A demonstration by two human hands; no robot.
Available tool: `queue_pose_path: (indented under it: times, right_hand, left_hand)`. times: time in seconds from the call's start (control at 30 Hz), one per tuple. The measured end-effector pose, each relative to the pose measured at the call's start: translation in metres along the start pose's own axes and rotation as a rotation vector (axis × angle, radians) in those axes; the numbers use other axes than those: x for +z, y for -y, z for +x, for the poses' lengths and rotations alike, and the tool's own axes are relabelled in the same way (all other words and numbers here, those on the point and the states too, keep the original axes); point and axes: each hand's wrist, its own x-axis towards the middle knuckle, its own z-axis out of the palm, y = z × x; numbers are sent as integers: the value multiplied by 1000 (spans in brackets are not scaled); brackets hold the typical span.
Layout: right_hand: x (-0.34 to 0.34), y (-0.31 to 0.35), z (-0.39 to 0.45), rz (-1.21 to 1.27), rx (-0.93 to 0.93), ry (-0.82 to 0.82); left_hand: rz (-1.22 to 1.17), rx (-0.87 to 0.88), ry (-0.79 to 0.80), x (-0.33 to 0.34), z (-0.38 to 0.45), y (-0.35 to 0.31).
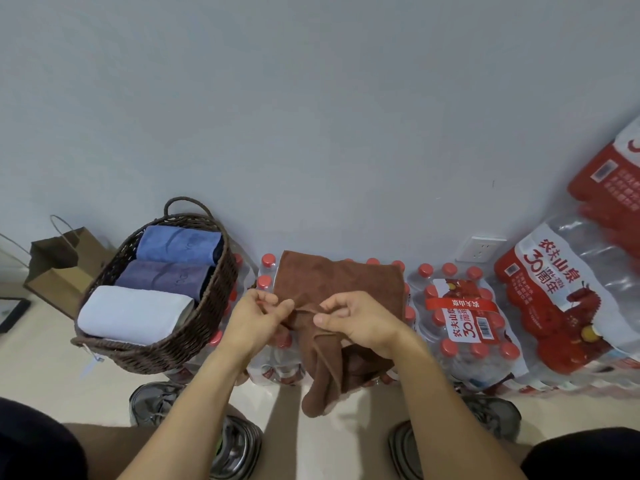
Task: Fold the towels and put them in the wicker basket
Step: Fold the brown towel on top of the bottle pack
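Shoes: grey pair (pixel 235 448) on the pale floor (pixel 329 445), at the bottom edge between the forearms.
Left hand (pixel 258 315): fingers curled, pinching the brown towel's near edge.
Right hand (pixel 353 318): fingers curled, pinching the same edge just beside the left.
Brown towel (pixel 332 278): spread over the packs of bottles (pixel 460 327); its near part hangs crumpled toward the floor.
Basket (pixel 194 327): dark wicker, left of the towel, seemingly resting on the packs, against the wall (pixel 311 116).
In basket: blue towel (pixel 178 244) farthest, purple towel (pixel 162 277) in the middle, white towel (pixel 133 313) nearest, all folded, side by side.
Paper bag (pixel 62 268): brown, on the floor left of the basket.
Socket (pixel 481 249): white, low on the wall.
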Motion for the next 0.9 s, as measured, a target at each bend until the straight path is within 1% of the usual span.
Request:
queue_pose_path:
  times: [0.03, 0.07, 0.1, 0.17, 0.2, 0.23, 0.27, 0.33, 0.37, 0.4, 0.47, 0.5, 0.6, 0.67, 0.73, 0.83, 0.87, 0.9]
  right_hand:
    - [-1, 5, -2, 13, -29, -16]
    - [-2, 10, -3, 20, -58, -26]
    - [-2, 14, -4, 7, -88, -32]
    - [0, 21, -4, -52, -138, -55]
    - [1, 24, -3, -79, -160, -73]
    - [2, 26, -3, -89, -175, -93]
    - [3, 28, -3, -77, -173, -114]
    - [2, 30, -5, -27, -113, -147]
    - [0, 30, -6, -16, -83, -116]
    - [-3, 27, -7, -7, -66, -51]
    - [-7, 22, -7, 21, -54, 81]
    - [-8, 22, -9, 18, -53, 117]
    - [-10, 21, -9, 12, -30, 106]
    - [-15, 20, -10, -20, 26, 101]
    - [-22, 21, -11, -185, 97, 93]
    - [-39, 12, -16, -600, 245, 23]
    - [-46, 6, -19, -650, 295, 3]
    - [-54, 1, -23, -640, 339, -19]
  left_hand:
    - [143, 110, -2, -2, 1, -1]
    - [231, 220, 56, -4, 2, -5]
    - [259, 300, 153, -5, 1, -9]
    - [229, 381, 333, -2, -2, -19]
    - [211, 414, 378, 0, -4, -23]
    - [198, 445, 389, 2, -4, -25]
    - [186, 471, 373, 5, -5, -26]
    - [201, 500, 304, 7, -6, -28]
    - [226, 503, 274, 7, -5, -28]
    - [238, 495, 255, 7, -5, -28]
    - [219, 472, 222, 7, -5, -28]
    - [208, 468, 202, 8, -5, -28]
    - [170, 425, 140, 8, -5, -28]
    - [160, 404, 119, 7, -5, -30]
    - [152, 431, 89, 7, -6, -33]
    - [12, 429, 30, 1, -5, -40]
    - [-26, 407, 20, -3, -4, -42]
    - [-34, 391, 8, -7, -2, -43]
